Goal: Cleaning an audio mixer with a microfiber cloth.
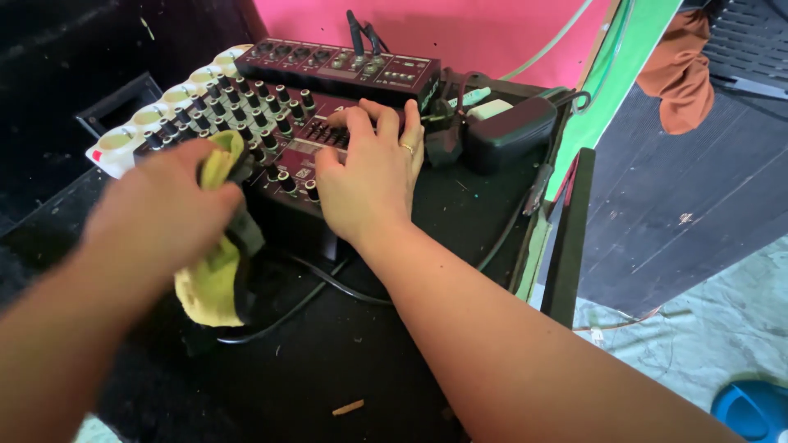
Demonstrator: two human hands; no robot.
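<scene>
- Gripping a yellow cloth (pixel 215 275), the blurred left hand (pixel 160 215) seems to press it on the audio mixer (pixel 283 135), at nine o'clock.
- Right hand (pixel 369 176) lies flat, fingers spread, on the mixer's three o'clock edge.

— Any screens or labels up there?

— One small pale display strip (pixel 305 146) on the dark red mixer (pixel 283 123), at about eleven o'clock from centre, just left of the right hand (pixel 369 176).

— Anything else?

— A tiny red sticker (pixel 97 155) on the white power strip (pixel 123 143), at ten o'clock.
</scene>
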